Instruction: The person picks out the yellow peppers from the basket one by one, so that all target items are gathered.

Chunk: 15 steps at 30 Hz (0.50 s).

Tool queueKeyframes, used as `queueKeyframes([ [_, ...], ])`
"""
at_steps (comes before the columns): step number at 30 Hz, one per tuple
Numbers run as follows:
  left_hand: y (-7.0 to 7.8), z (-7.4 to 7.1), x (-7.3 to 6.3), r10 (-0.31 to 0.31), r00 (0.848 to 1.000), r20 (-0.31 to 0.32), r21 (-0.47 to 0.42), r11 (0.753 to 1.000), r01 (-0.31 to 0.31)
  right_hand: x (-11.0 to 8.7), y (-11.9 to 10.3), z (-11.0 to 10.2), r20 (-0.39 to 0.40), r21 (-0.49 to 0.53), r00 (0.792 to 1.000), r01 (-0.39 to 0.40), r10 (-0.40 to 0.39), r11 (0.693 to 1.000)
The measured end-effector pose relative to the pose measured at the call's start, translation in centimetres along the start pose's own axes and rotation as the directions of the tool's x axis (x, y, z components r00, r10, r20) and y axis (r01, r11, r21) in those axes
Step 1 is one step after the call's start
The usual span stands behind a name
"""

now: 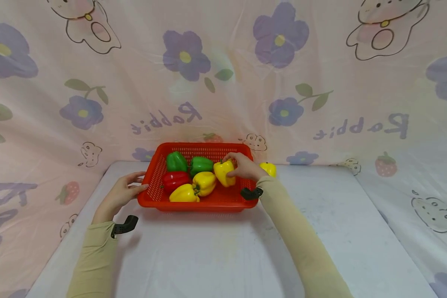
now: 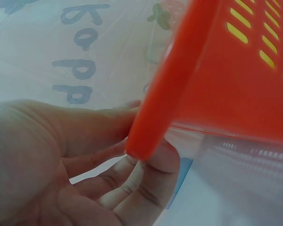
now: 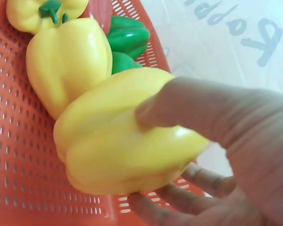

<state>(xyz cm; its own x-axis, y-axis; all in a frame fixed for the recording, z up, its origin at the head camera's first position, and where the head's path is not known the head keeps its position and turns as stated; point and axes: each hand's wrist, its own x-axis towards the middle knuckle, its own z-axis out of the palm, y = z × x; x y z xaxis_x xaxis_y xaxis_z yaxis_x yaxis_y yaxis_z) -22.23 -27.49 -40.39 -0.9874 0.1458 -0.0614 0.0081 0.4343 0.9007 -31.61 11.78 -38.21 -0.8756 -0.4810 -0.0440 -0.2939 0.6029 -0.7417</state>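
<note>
A red perforated plastic basket (image 1: 205,205) holds several bell peppers. My right hand (image 1: 245,166) reaches over its right side and grips a yellow bell pepper (image 1: 224,173), thumb on one side and fingers curled under the other in the right wrist view (image 3: 118,136). Beside that pepper lie two more yellow bell peppers (image 1: 204,183), a red bell pepper (image 1: 176,181) and two green bell peppers (image 1: 176,161). At the basket's left end, my left hand (image 1: 121,192) holds the rim (image 2: 153,122) between thumb and fingers.
Another yellow bell pepper (image 1: 269,169) sits outside the basket, just past its right end and partly hidden by my right wrist. The white table (image 1: 208,256) meets a patterned cloth backdrop (image 1: 227,82) behind the basket and at both sides.
</note>
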Motion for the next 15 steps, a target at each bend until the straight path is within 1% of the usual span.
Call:
queueKeyframes([
  [4, -0.2, 0.0, 0.0, 0.001, 1.0, -0.003, 0.004, 1.0, -0.001, -0.6, 0.0, -0.2, -0.006, -0.001, 0.999, 0.04, -0.04, 0.999],
  [6, -0.2, -0.1, 0.1, 0.003, 1.0, -0.003, 0.005, 1.0, -0.003, -0.9, 0.1, -0.4, -0.02, -0.007, 0.999, 0.043, -0.043, 0.999],
  [10, -0.3, -0.1, 0.1, 0.003, 1.0, 0.0, 0.004, 1.0, -0.003, -1.5, 0.1, -0.9, -0.039, 0.013, 0.999, 0.034, -0.034, 0.999],
  [15, -0.3, -0.1, 0.1, 0.004, 1.0, 0.002, -0.002, 1.0, -0.004, -2.4, -0.1, -1.6, -0.052, 0.043, 0.997, 0.059, -0.057, 0.997],
])
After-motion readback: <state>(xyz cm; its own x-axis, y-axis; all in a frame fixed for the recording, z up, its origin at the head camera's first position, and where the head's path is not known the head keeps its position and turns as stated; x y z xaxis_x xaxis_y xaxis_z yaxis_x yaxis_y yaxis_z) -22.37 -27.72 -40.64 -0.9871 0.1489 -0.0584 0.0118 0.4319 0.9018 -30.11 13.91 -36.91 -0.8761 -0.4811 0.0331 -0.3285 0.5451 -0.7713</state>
